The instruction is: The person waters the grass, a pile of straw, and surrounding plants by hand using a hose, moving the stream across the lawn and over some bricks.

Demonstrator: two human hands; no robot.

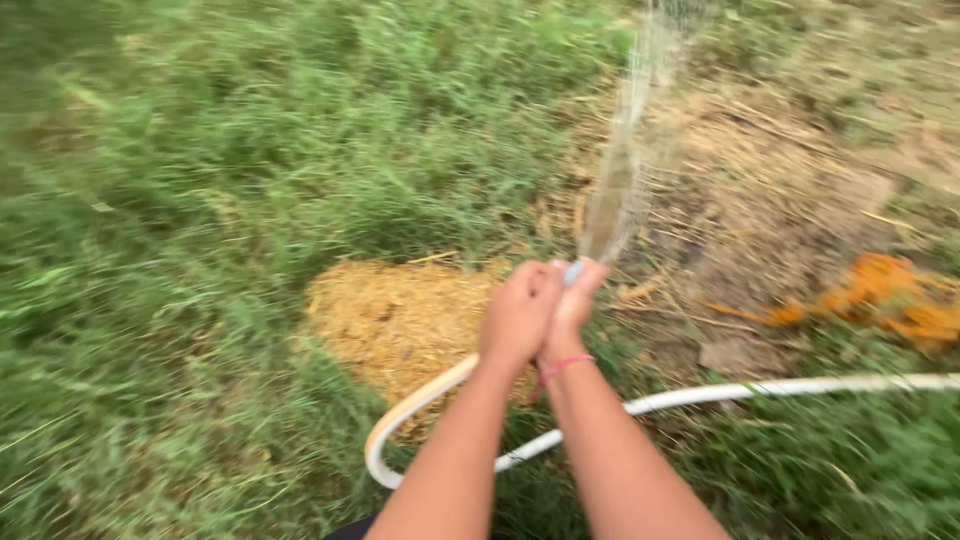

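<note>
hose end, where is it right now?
In the head view, just right of centre: the hose end is clasped between the left hand and right hand, spraying water up, beside the straw pile.

hose (700,396) end hidden inside hands, grass (200,250) motion-blurred, hose cut off right

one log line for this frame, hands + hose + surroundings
left hand: gripping hose end | right hand: gripping hose end | white hose: loops behind arms | water spray: forward | straw pile: below hands, in grass
</note>
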